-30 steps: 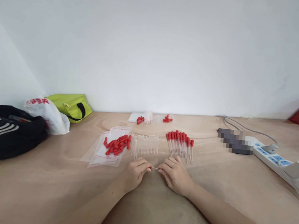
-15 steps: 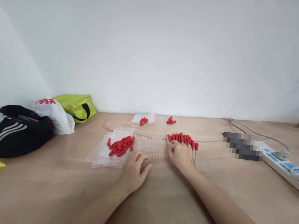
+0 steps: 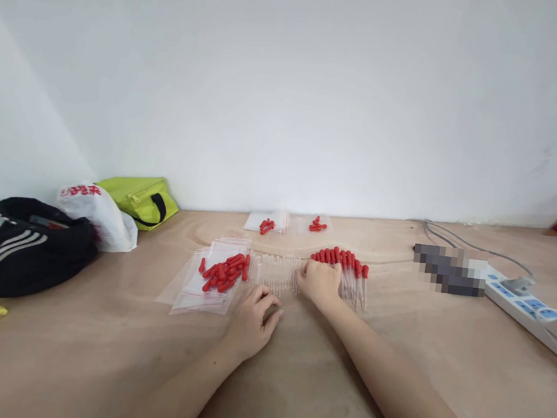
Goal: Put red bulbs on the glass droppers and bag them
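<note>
Clear thin dropper tubes (image 3: 271, 272) lie side by side in a row on the table. My right hand (image 3: 321, 283) is at the right end of this row, fingers curled together and pointing down, their tips partly hidden. Just right of it lie several droppers (image 3: 360, 287) with red rubber bulbs (image 3: 341, 257) on their far ends. My left hand (image 3: 251, 323) rests on the table below the tubes, its thumb and index finger apart, holding nothing. Loose red bulbs (image 3: 225, 271) are piled on clear zip bags (image 3: 200, 304) to its upper left.
Against the wall, more red bulbs (image 3: 317, 225) and a white-backed bag (image 3: 254, 220) lie at the back. On the left are a black bag (image 3: 35, 268), a white plastic bag (image 3: 106, 219) and a lime-green pouch (image 3: 134, 196). A power strip (image 3: 523, 305) with a grey cable lies right.
My right hand has moved left, from the red-bulbed droppers to the right end of the bare tubes. My left hand has stayed nearly still.
</note>
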`<action>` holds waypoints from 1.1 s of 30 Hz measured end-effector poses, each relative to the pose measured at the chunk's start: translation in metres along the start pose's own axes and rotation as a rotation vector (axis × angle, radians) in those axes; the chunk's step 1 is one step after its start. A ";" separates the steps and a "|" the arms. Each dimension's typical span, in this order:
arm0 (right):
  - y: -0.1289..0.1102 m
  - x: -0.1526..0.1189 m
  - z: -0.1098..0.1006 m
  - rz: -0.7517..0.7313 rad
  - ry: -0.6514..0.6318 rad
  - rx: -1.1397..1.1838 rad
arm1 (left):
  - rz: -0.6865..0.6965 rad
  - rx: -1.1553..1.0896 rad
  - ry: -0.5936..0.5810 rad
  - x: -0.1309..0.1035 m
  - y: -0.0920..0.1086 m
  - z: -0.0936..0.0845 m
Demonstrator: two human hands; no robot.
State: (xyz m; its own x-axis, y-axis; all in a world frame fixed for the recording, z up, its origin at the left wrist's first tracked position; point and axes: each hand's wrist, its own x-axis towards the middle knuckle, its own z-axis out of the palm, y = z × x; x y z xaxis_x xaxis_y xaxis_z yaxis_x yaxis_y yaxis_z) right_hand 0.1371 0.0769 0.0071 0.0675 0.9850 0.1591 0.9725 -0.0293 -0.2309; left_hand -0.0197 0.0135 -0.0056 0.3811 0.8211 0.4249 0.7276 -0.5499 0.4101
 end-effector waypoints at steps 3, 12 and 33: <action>-0.008 0.004 0.000 0.028 -0.052 -0.014 | 0.006 0.005 0.002 0.000 0.000 -0.001; -0.013 0.006 0.003 0.033 -0.055 -0.012 | -0.079 0.202 0.173 0.001 -0.009 -0.003; 0.065 -0.062 0.007 -0.394 0.426 0.085 | -0.217 0.509 0.133 0.054 -0.048 -0.036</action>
State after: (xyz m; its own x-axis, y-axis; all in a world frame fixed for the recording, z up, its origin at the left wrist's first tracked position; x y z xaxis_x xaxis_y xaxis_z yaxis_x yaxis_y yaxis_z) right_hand 0.1941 0.0147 -0.0249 -0.1950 0.7628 0.6165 0.9224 0.3563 -0.1492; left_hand -0.0545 0.0788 0.0267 0.1415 0.8627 0.4856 0.9769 -0.2009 0.0724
